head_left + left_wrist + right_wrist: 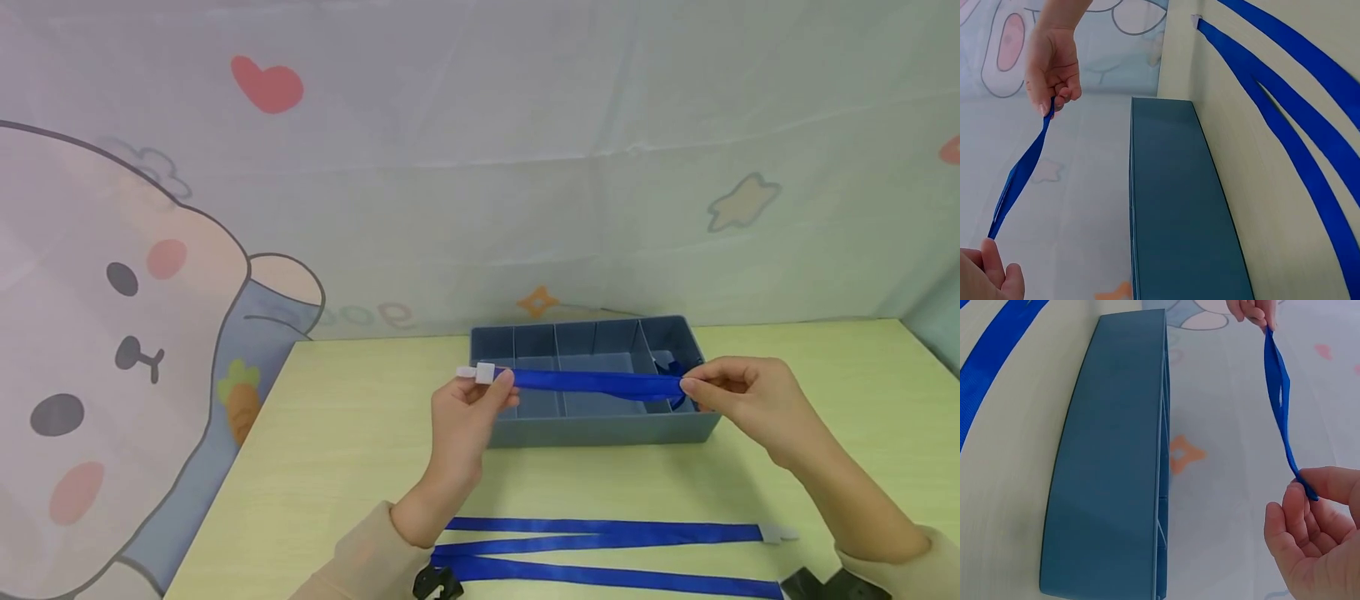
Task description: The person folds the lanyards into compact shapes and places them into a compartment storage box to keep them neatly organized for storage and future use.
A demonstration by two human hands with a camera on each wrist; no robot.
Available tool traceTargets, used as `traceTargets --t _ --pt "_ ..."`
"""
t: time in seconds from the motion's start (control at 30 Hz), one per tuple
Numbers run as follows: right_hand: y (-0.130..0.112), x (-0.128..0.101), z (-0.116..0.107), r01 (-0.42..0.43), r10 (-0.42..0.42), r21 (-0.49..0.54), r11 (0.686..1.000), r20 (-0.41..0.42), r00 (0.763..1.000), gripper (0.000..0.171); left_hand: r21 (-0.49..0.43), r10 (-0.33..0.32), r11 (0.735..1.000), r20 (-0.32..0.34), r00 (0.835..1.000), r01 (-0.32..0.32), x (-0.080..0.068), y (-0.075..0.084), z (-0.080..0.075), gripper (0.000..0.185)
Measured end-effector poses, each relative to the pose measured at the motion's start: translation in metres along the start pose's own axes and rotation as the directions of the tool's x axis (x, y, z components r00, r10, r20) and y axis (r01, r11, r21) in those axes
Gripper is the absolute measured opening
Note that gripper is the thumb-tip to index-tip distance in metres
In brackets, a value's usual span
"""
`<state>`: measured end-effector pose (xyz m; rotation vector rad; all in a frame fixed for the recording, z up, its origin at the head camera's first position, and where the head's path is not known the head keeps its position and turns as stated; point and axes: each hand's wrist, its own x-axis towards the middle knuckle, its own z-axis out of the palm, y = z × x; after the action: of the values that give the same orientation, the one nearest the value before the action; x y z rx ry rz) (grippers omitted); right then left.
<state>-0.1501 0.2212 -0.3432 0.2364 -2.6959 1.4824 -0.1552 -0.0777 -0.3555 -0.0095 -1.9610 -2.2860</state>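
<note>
Left hand: my left hand [468, 408] is pinching one end of the blue ribbon [600, 382] between thumb and fingertips, just behind its white clip [480, 373], which is sticking out past my fingers toward the table's left edge.

Right hand: my right hand [742, 396] is pinching the other end between thumb and forefinger, the remaining fingers loosely curled beneath; a short blue tail is hanging below the pinch.

Ribbon: I am holding it doubled and pulled nearly straight between both hands, in the air just above the box, not resting on it. In the wrist views its two layers are bowing apart a little in the middle, so the stretch is gentle rather than tight.

Box: the grey-blue divided box [592, 417] is sitting near the far edge of the tabletop, its narrow compartments running side by side. I judge I am holding the ribbon lengthwise over it because the span suits the box's long side.

Spare ribbons: more blue ribbons [600, 554] are lying flat along the near edge of the tabletop, one ending in a white clip [776, 534] toward the right, with black clips [435, 583] at the near corners.

Table: the pale yellow-green tabletop [345, 433] is carrying everything.

Backdrop: a cartoon-printed cloth [150, 275] is hanging behind the far edge.
</note>
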Motion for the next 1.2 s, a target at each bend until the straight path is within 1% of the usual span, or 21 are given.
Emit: traceTargets --t 0.17,0.33,0.43,0.63,0.77,0.83,0.93,1.0,1.2 --pt "-0.006 -0.001 0.001 0.006 -0.006 0.052 0.999 -0.012 1.0 0.02 0.046 0.034 0.998 0.004 0.999 -0.034 0.0 0.0 0.004 0.021" --pt "-0.012 0.0 0.005 0.004 -0.007 0.183 0.983 0.014 1.0 0.011 0.066 0.058 0.996 0.024 0.998 -0.059 -0.003 0.002 0.009 0.021" --pt "-0.013 0.0 0.008 -0.005 -0.008 0.275 0.961 0.046 0.999 0.01 0.071 0.064 0.995 0.039 0.997 -0.067 -0.005 0.002 0.013 0.021" --pt "-0.018 0.0 0.015 -0.028 -0.009 0.392 0.92 0.092 0.996 0.019 0.073 0.051 0.996 0.069 0.996 -0.056 -0.009 0.001 0.022 0.02" --pt "-0.024 0.001 0.021 -0.08 0.024 0.469 0.879 0.123 0.992 0.021 0.062 0.04 0.997 0.084 0.996 -0.045 -0.011 -0.002 0.028 0.019" --pt "-0.026 0.002 0.024 -0.109 0.041 0.508 0.854 0.142 0.989 0.02 0.052 0.039 0.998 0.092 0.995 -0.044 -0.013 -0.004 0.031 0.018" --pt "-0.029 0.002 0.028 -0.135 0.053 0.55 0.824 0.162 0.985 0.02 0.042 0.036 0.998 0.107 0.994 -0.04 -0.014 -0.005 0.035 0.018" --pt "-0.031 0.002 0.031 -0.145 0.056 0.569 0.81 0.172 0.984 0.019 0.036 0.035 0.999 0.116 0.993 -0.04 -0.016 -0.005 0.038 0.018" --pt "-0.038 0.003 0.041 -0.166 0.068 0.586 0.793 0.186 0.98 0.017 0.033 0.043 0.998 0.168 0.985 -0.049 -0.02 -0.005 0.047 0.018"
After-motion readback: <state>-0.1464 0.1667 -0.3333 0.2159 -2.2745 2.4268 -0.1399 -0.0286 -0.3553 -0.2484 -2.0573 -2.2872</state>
